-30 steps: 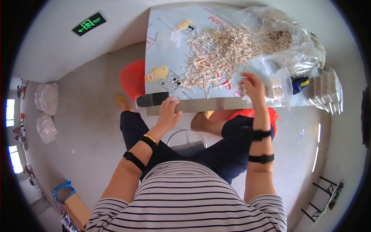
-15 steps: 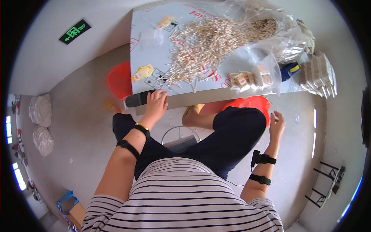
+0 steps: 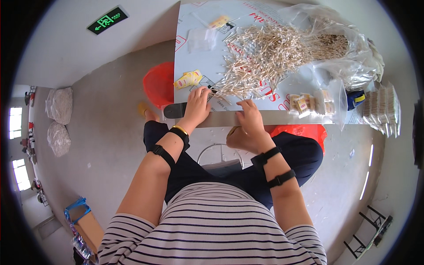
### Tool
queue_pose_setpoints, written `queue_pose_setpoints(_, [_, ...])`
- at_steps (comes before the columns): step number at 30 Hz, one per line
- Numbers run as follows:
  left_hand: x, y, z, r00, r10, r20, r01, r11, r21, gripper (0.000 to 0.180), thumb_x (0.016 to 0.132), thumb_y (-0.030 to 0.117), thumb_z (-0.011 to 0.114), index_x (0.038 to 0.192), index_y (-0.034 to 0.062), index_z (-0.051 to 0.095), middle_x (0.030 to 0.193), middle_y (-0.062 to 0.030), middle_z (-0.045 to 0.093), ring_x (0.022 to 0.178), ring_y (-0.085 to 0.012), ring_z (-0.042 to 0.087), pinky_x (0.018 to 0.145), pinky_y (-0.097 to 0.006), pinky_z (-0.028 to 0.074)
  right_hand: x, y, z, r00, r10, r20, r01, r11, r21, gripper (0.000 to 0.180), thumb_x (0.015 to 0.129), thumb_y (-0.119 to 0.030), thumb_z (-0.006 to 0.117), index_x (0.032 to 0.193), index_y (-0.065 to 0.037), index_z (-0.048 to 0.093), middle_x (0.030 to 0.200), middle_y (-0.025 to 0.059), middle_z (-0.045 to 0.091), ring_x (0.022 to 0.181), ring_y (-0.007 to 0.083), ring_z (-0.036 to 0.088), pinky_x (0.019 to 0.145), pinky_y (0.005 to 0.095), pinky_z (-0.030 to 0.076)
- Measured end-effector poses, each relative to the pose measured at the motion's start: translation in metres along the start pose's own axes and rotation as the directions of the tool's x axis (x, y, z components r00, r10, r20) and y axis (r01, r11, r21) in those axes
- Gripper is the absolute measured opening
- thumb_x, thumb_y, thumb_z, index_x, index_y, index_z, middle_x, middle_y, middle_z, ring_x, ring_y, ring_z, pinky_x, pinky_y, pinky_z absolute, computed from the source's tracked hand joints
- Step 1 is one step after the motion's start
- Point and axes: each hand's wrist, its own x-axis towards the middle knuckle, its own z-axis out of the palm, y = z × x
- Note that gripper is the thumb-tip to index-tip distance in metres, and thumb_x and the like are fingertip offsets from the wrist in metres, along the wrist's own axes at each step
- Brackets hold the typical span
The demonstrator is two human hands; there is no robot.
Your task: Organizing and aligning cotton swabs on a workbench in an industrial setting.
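- Better work gently from near edge of cotton swab heap [image 3: 269,57], on tabletop [image 3: 190,59].
- With left hand [image 3: 197,106], beside heap's near-left edge: touch lightly; cannot tell if gripping.
- With right hand [image 3: 251,118], loosely parted, just before heap: avoid scattering.

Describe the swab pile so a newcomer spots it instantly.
On the table, beyond the left hand and right hand, the swab pile spreads toward a clear plastic bag. Its sticks lie loose and criss-crossed, unlike the stacked packs at far right.

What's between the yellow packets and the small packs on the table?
The head view shows loose cotton swabs there, and the left hand near the packets.
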Motion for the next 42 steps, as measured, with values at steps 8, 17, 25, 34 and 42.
queue_pose_setpoints(8, [0.024, -0.013, 0.009, 0.995, -0.088, 0.052, 0.089, 0.996, -0.026, 0.042, 0.079, 0.01, 0.08, 0.118, 0.0121, 0.065, 0.122, -0.006, 0.059, 0.121, -0.0298, 0.055, 0.106, -0.045, 0.041, 0.057, 0.002, 0.03, 0.995, -0.099, 0.01, 0.098, 0.948, -0.302, 0.044, 0.081, -0.004, 0.078, 0.122, -0.015, 0.067, 0.125, 0.0102, 0.058, 0.117, 0.032, 0.06, 0.099, 0.0438, 0.051])
queue_pose_setpoints(17, [0.014, -0.021, 0.015, 0.998, -0.066, -0.002, 0.065, 0.99, -0.122, 0.02, 0.08, 0.01, 0.08, 0.096, 0.0149, 0.07, 0.097, -0.0014, 0.061, 0.1, -0.025, 0.059, 0.095, -0.043, 0.041, 0.099, 0.033, 0.031, 0.987, -0.156, -0.051, 0.143, 0.97, -0.195, 0.018, 0.084, -0.004, 0.073, 0.1, -0.012, 0.07, 0.099, 0.0078, 0.061, 0.098, 0.0311, 0.063, 0.085, 0.0451, 0.053])
queue_pose_setpoints(25, [0.024, -0.003, 0.021, 0.998, -0.068, 0.017, 0.07, 0.986, -0.153, 0.013, 0.084, 0.012, 0.078, 0.095, 0.0156, 0.072, 0.093, 0.001, 0.063, 0.097, -0.0234, 0.062, 0.094, -0.041, 0.04, 0.122, 0.026, 0.042, 0.987, -0.151, -0.051, 0.144, 0.981, -0.127, 0.017, 0.085, -0.005, 0.073, 0.1, -0.011, 0.069, 0.099, 0.0077, 0.062, 0.099, 0.0315, 0.065, 0.083, 0.0448, 0.054])
queue_pose_setpoints(34, [0.038, 0.01, 0.02, 0.994, -0.105, -0.031, 0.098, 0.976, -0.194, 0.022, 0.084, 0.014, 0.079, 0.101, 0.0148, 0.066, 0.098, -0.0025, 0.062, 0.1, -0.0259, 0.06, 0.091, -0.042, 0.04, 0.066, 0.013, 0.001, 0.937, 0.152, 0.314, -0.13, 0.988, -0.089, 0.028, 0.085, -0.006, 0.072, 0.111, -0.017, 0.067, 0.11, 0.008, 0.061, 0.103, 0.0301, 0.066, 0.083, 0.0439, 0.055])
queue_pose_setpoints(42, [0.006, 0.018, 0.014, 0.984, -0.156, -0.089, 0.137, 0.972, -0.191, 0.023, 0.084, 0.006, 0.074, 0.104, 0.0143, 0.065, 0.105, -0.005, 0.059, 0.105, -0.0286, 0.058, 0.091, -0.044, 0.04, 0.052, 0.019, 0.027, 0.936, -0.159, 0.314, 0.257, 0.919, -0.3, 0.016, 0.08, -0.008, 0.075, 0.093, -0.015, 0.069, 0.102, 0.0068, 0.057, 0.106, 0.0282, 0.061, 0.091, 0.0434, 0.051])
